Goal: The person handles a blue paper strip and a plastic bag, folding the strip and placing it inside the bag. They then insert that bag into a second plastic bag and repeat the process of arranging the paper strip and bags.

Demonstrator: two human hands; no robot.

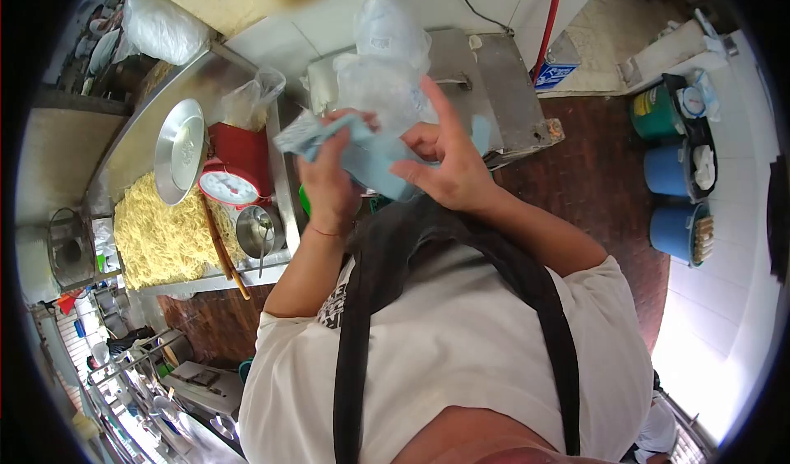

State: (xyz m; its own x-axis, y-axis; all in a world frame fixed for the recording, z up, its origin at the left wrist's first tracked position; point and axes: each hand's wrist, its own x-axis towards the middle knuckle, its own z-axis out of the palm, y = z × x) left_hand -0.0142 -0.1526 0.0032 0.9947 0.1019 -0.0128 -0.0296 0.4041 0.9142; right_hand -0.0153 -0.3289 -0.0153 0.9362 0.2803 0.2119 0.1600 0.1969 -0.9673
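My left hand point(329, 172) is closed on a crumpled light blue plastic bag point(374, 160), held in front of my chest. A clear, wrinkled end of it sticks out past my left fingers. My right hand point(451, 155) is at the bag's right side, index finger stretched up and thumb apart, the other fingers bent. The thumb tip overlaps the blue plastic in this view. Behind my hands, a pile of clear plastic bags point(383, 77) lies on a metal counter point(502, 85).
On the left, a metal-edged table bears yellow noodles point(164, 234), a red scale point(239, 168) with a metal pan point(181, 151), wooden sticks point(218, 246) and a metal bowl point(259, 232) with a spoon. Blue buckets point(668, 172) and a green bin point(652, 110) stand along the right wall.
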